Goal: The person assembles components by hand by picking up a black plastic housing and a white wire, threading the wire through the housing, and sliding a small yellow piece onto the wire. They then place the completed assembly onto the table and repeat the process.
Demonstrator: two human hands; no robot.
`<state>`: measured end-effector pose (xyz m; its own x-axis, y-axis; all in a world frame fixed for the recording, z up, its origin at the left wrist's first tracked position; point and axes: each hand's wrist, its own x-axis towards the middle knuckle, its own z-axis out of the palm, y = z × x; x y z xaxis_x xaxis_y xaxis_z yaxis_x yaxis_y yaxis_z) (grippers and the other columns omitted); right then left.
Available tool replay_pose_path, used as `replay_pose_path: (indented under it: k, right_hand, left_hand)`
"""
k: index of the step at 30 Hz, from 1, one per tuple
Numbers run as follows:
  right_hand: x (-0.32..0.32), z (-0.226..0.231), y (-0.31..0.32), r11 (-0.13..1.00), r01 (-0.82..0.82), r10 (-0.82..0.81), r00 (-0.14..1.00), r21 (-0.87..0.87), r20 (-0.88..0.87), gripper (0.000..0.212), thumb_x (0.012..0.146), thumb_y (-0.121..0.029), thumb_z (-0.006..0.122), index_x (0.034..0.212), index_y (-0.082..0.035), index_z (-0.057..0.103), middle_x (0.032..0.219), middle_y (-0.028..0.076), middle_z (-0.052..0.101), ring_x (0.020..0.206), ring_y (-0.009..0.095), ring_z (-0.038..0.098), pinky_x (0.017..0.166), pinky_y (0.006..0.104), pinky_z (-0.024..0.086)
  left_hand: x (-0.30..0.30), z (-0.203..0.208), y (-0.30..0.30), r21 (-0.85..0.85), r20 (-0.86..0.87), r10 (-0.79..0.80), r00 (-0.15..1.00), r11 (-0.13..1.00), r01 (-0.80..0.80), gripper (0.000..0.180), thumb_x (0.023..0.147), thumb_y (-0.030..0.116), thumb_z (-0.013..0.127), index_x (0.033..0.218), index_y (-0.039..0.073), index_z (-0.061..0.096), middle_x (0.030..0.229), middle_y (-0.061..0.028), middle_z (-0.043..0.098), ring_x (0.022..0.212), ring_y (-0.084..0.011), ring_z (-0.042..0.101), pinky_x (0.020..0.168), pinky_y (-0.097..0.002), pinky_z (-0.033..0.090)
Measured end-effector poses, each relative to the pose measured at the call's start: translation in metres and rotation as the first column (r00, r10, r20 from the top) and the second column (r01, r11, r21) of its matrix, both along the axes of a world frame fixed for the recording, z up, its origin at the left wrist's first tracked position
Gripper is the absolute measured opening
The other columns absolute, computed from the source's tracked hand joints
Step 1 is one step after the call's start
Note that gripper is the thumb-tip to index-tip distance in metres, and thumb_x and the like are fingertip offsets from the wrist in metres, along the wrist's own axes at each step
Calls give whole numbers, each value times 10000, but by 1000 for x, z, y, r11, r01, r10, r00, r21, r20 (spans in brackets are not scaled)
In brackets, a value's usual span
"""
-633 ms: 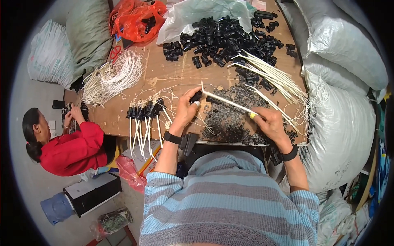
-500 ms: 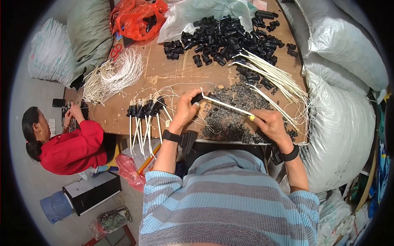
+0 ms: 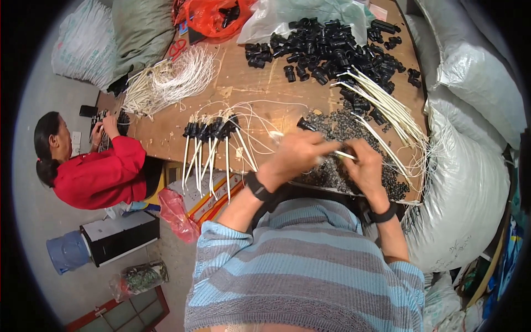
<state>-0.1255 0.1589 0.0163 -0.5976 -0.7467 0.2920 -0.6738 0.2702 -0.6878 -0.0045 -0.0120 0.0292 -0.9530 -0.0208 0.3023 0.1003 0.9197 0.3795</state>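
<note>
My left hand [image 3: 296, 157] and my right hand [image 3: 365, 166] are close together above the near edge of the brown table [image 3: 243, 91], both gripping one thin white cable [image 3: 344, 156] that runs between them. Motion blurs the left hand. Under the hands lies a heap of small dark bits [image 3: 337, 171]. A black socket [image 3: 305, 124] sits just beyond the left hand. To the left, a row of several finished black sockets with white leads [image 3: 213, 133] hangs over the table edge.
A pile of black sockets [image 3: 326, 50] covers the far side, with a bundle of white cables [image 3: 387, 105] to the right and loose white wires [image 3: 171, 80] at left. Big white sacks [image 3: 470, 166] crowd the right. A person in red [image 3: 99, 171] works at the left end.
My hands have drawn closer together over the dark heap; the white cable between them now shows only a short length, and the black socket is out of my left hand.
</note>
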Motion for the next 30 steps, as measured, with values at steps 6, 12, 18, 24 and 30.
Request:
replay_pose_path:
  k: [6, 12, 18, 24, 30]
  right_hand:
    - [-35, -2, 6, 948, -39, 297, 470, -317, 831, 125, 745, -60, 701, 846, -51, 628, 1030, 58, 675, 726, 103, 623, 572, 247, 454]
    - [4, 16, -18, 896, -437, 393, 862, 76, 319, 590, 693, -61, 781, 1253, -106, 600, 725, 50, 592, 625, 155, 609, 573, 296, 483]
    - [14, -8, -25, 988, -93, 88, 995, 121, 47, 991, 631, -135, 817, 1478, -152, 304, 746, 107, 608, 657, 308, 630, 579, 374, 501]
    - [18, -11, -24, 990, -131, 133, 991, 60, -24, 730, 689, -105, 729, 1363, -128, 450, 926, 140, 688, 700, 303, 668, 565, 386, 515]
    - [13, -17, -12, 985, -169, 169, 986, -28, -5, 104, 761, -131, 685, 856, -155, 719, 638, 89, 641, 552, 272, 636, 475, 363, 467]
  left_hand:
    - [27, -37, -16, 200, -28, 351, 936, 919, -338, 244, 802, 164, 682, 1029, 87, 641, 732, -90, 648, 608, -225, 645, 507, -350, 482]
    - [12, -28, 3, 855, 417, 332, 846, 172, -489, 164, 940, 131, 520, 974, 18, 634, 715, -35, 661, 494, -90, 550, 426, -253, 384]
    - [1, -38, 10, 853, 401, 340, 850, 198, -482, 114, 925, 105, 542, 947, 42, 634, 774, 13, 637, 540, -34, 456, 489, -196, 356]
    - [-3, -49, 22, 827, 221, 362, 906, 423, -371, 155, 775, 4, 671, 930, 14, 671, 777, 35, 625, 692, -25, 532, 599, -199, 433]
    - [8, -45, 8, 796, 306, 299, 904, 440, -415, 166, 776, -3, 682, 940, -1, 657, 789, 37, 622, 748, -35, 537, 654, -203, 445]
